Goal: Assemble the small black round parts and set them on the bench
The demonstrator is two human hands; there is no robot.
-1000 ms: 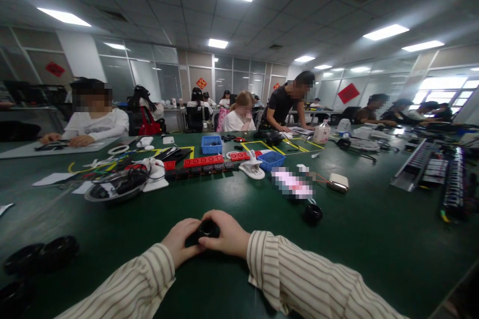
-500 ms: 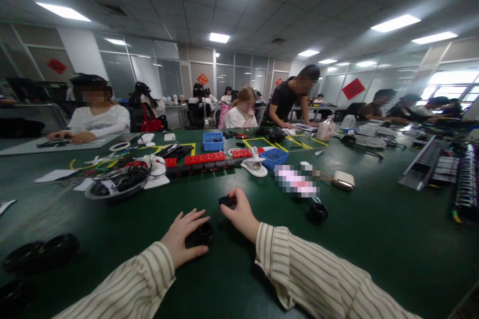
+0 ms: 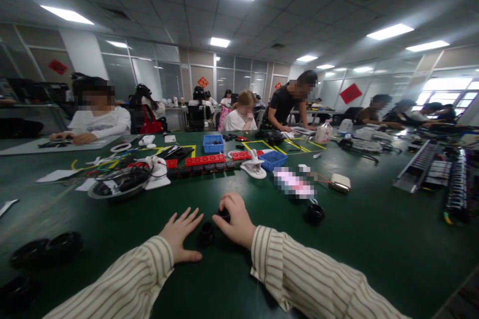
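Observation:
My left hand (image 3: 182,235) is open with fingers spread over the green table (image 3: 209,289). Just right of its fingertips stands a small black hollow cylinder (image 3: 206,234), apart from the fingers. My right hand (image 3: 236,220) is closed around a black round part (image 3: 224,215) a little farther back and to the right; the fingers cover much of it. More black ring-shaped parts (image 3: 65,247) lie at the left, with another dark ring-shaped part (image 3: 18,291) nearer the front left corner. A single black ring (image 3: 315,213) sits to the right of my right hand.
Across the table run a clear dish of cables (image 3: 119,184), a white clip stand (image 3: 254,165), red and black strips (image 3: 204,159) and blue baskets (image 3: 274,160). A pinkish blurred item and a small white-gold case (image 3: 340,183) lie right. Several people sit or stand beyond.
My left hand has drawn slightly left, away from the black cylinder, its fingers spreading. My right hand has turned the black part and lowered it closer to the cylinder.

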